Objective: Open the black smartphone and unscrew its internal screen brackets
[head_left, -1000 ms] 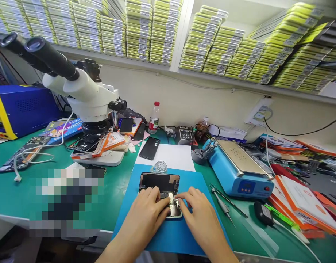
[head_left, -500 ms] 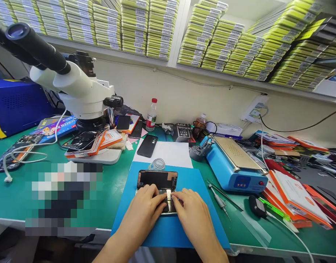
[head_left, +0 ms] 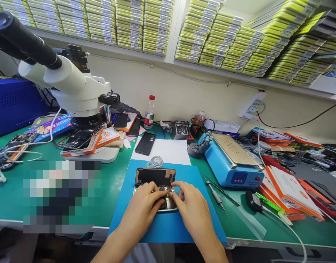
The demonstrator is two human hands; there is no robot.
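An opened phone [head_left: 170, 205] lies on a blue mat [head_left: 124, 195], its inner parts showing. Its black screen panel [head_left: 154, 176] stands tilted up along the far edge. My left hand [head_left: 142, 201] covers the phone's left side and grips it, with thumb and index finger reaching over the inner parts. At the right side is my right hand [head_left: 192, 200], thumb by the inner parts and index finger stretched toward the panel's lower right corner, with a gap between them. A small yellow spot shows near the fingertips. The fingers hide part of the phone's inside.
A glass jar [head_left: 156, 162] stands just behind the panel. To the right lie a screwdriver [head_left: 217, 195], tweezers [head_left: 225, 193] and a blue heating plate unit [head_left: 233, 164]. A microscope [head_left: 74, 87] stands at the left. A black phone [head_left: 146, 143] rests on white paper [head_left: 176, 150].
My right index finger has stretched out and away from its thumb, toward the panel. More of the phone's inside shows between the hands. The whole view has shifted slightly.
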